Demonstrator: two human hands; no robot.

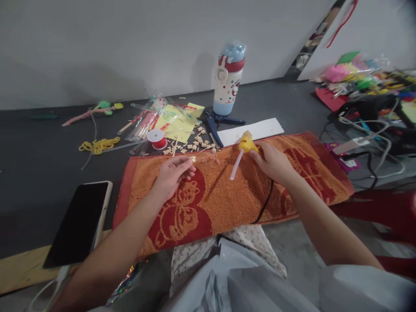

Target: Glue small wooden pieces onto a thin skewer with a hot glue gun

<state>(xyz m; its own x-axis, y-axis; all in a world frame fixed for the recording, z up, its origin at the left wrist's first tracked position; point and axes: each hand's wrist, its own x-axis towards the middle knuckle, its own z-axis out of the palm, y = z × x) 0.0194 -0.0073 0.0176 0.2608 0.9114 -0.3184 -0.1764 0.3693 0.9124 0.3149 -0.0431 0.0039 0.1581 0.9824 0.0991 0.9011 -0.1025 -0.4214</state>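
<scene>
My right hand (pixel 274 162) is closed around a yellow hot glue gun (pixel 247 143) above the towel. A translucent glue stick (pixel 237 164) juts from the gun toward me, and a black cord (pixel 265 201) trails down over the towel. Between the thumb and fingers of my left hand (pixel 173 173) is a small pale wooden piece (pixel 193 159), too small to make out fully. Just beyond that hand, several similar wooden bits (pixel 198 142) lie scattered, with a thin wooden stick (pixel 175 146) among them. Under both hands is an orange and red towel (pixel 227 199).
Behind the towel are a red ribbon spool (pixel 157 138), blue-handled pliers (pixel 215 125), a white strip (pixel 250 131), yellow paper (pixel 175 121) and a tall bottle (pixel 229 80). A phone (pixel 79 221) lies at left, yellow cord (pixel 99 145) beyond it. Cables (pixel 373 130) and craft materials (pixel 357 76) crowd the right.
</scene>
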